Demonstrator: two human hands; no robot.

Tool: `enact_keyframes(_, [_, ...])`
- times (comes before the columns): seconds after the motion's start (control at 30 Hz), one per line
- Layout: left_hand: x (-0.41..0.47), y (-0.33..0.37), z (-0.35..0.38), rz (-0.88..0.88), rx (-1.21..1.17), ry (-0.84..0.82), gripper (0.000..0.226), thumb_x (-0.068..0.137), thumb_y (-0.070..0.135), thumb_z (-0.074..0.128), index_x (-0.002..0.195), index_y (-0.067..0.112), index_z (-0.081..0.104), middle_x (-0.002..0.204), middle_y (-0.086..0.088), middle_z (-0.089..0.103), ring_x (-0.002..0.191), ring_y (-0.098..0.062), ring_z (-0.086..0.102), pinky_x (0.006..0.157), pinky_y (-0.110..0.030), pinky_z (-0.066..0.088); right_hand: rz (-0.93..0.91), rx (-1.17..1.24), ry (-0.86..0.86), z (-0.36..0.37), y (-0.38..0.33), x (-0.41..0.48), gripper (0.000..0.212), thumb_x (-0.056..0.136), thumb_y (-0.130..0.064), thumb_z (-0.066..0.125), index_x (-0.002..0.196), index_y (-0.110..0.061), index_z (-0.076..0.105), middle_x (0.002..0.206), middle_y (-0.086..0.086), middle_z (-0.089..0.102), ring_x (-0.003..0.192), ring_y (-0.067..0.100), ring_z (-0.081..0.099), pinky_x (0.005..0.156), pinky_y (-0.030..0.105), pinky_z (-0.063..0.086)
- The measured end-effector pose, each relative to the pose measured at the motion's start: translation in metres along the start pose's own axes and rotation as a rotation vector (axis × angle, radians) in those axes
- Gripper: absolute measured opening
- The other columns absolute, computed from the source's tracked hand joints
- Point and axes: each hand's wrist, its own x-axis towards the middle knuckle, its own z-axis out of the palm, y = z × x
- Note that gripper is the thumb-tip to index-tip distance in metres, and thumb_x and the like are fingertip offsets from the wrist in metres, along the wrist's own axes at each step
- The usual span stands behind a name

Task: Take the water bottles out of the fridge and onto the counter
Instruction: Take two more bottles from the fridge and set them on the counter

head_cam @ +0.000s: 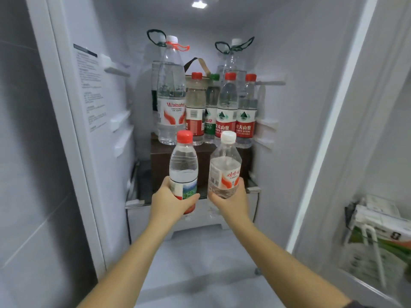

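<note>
Head view showed the left hand (pixel 171 201) curled round the lower half of a red-capped bottle (pixel 183 165), thumb across the label. The right hand (pixel 231 201) was clamped the same way low on a white-capped bottle (pixel 225 170). Both bottles were upright, side by side but apart, held in the air just in front of the open fridge (pixel 115 107). At twelve o'clock from the hands, more bottles waited inside on a brown box (pixel 160 156): a tall bottle (pixel 171 96) at eleven o'clock and a row of small bottles (pixel 225 107) at one o'clock, packed touching. At four o'clock the door shelf (pixel 378 221) held cartons. The counter was out of sight. The two held bottles looked nearly full, so probably light enough for one hand each. Their thin plastic would likely dent under a hard squeeze and might be cold and slick. A hold round the labelled middle seemed safest. The tall ones would likely be heavy and best lifted by their carry loops.
</note>
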Motion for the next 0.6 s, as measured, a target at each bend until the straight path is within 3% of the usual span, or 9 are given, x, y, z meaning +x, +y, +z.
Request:
enact_keyframes(0.07, [-0.018,-0.025,0.011,-0.059,-0.025,-0.022,0.048,0.062,0.030,0.090,0.085,0.042,0.050,0.079,0.029,0.059,0.072,0.015,0.056,0.057,-0.007,0.041,0.062,-0.029,-0.015,-0.001,0.026,-0.018,0.058,0.070,-0.018,0.086,0.113,-0.031,0.050,0.104,-0.011,0.067,0.096,0.005,0.066,0.086,0.029,0.055])
enact_keyframes(0.2, [-0.046,-0.064,0.028,-0.145,0.010,-0.052,0.050,0.061,0.031,0.091,0.084,0.042,0.048,0.075,0.031,0.057,0.063,0.017,0.054,0.049,-0.002,0.037,0.147,-0.112,-0.028,0.000,0.062,-0.046,0.061,0.071,-0.021,0.086,0.118,-0.030,0.049,0.101,-0.016,0.064,0.093,-0.003,0.064,0.068,0.008,0.049])
enact_keyframes(0.27, [-0.054,-0.076,0.034,-0.176,0.021,-0.056,0.050,0.061,0.033,0.090,0.084,0.042,0.047,0.074,0.029,0.058,0.063,0.015,0.056,0.046,-0.003,0.038,0.189,-0.137,-0.044,0.002,0.072,-0.052,0.062,0.071,-0.022,0.086,0.119,-0.031,0.047,0.100,-0.020,0.062,0.087,-0.009,0.061,0.062,0.003,0.046])
enact_keyframes(0.43, [-0.060,-0.101,0.043,-0.231,0.000,-0.052,0.053,0.058,0.031,0.092,0.087,0.040,0.049,0.077,0.025,0.064,0.070,0.014,0.061,0.050,-0.006,0.043,0.233,-0.171,-0.040,0.005,0.088,-0.058,0.061,0.072,-0.025,0.085,0.119,-0.029,0.046,0.104,-0.015,0.062,0.093,0.000,0.062,0.069,0.008,0.044])
enact_keyframes(0.6, [-0.059,-0.111,0.046,-0.262,-0.029,-0.040,0.054,0.059,0.029,0.092,0.089,0.041,0.049,0.081,0.023,0.064,0.072,0.016,0.061,0.052,-0.005,0.045,0.281,-0.128,-0.013,0.004,0.097,-0.056,0.061,0.073,-0.020,0.085,0.119,-0.029,0.046,0.102,-0.018,0.062,0.090,-0.006,0.060,0.063,0.006,0.045])
